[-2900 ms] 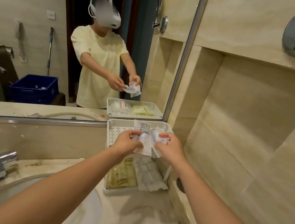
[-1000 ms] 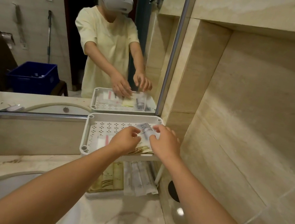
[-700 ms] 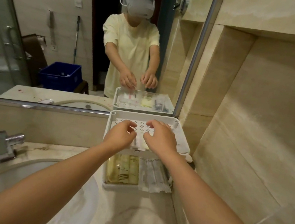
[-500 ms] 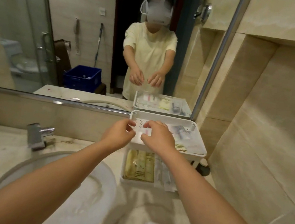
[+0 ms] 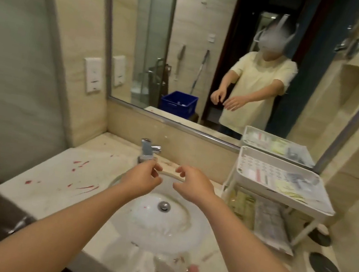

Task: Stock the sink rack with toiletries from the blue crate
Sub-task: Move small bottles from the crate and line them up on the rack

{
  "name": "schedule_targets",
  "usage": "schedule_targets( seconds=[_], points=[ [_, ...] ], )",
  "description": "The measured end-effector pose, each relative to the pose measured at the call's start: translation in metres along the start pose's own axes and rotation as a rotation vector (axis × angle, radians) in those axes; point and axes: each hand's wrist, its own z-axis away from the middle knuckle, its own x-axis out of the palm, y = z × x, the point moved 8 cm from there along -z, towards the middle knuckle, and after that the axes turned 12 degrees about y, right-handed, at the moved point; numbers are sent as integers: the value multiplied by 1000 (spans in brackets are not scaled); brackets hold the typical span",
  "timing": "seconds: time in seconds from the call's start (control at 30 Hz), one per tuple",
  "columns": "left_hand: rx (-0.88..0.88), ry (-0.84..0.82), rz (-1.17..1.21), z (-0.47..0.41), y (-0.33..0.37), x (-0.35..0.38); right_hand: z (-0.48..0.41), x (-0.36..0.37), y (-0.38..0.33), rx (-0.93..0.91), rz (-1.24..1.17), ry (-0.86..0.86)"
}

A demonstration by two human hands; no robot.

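Observation:
The white two-tier sink rack (image 5: 247, 180) stands on the counter at the right. Its top tray holds several small toiletry packets (image 5: 287, 183); its lower tray holds yellow sachets and clear wrapped packets (image 5: 271, 220). My left hand (image 5: 143, 178) and my right hand (image 5: 191, 186) hover over the wash basin, left of the rack, fingers loosely curled, holding nothing. The blue crate (image 5: 178, 103) shows only as a reflection in the mirror, behind me.
A round white basin (image 5: 185, 236) with a chrome tap (image 5: 147, 150) sits in the beige counter, which has red marks at the left. A mirror (image 5: 191, 31) covers the wall. Two black round discs (image 5: 325, 268) lie right of the rack. The tiled wall is close on the right.
Both hands have let go of the packets in the top tray and drawn back left over the basin, empty. My view has swung left, away from the rack.

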Motion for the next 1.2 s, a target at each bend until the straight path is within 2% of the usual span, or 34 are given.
schedule_targets(
  seconds=[0.27,0.7,1.2],
  points=[
    [-123,23,-224,88,-113,-83,53,83,-112,-202,33,-187],
    [-405,132,-392,239,-251,-190,161,175,-284,-680,114,-303],
    [-872,332,-375,385,-358,-276,262,264,-444,-1136,103,-512]
  ],
)
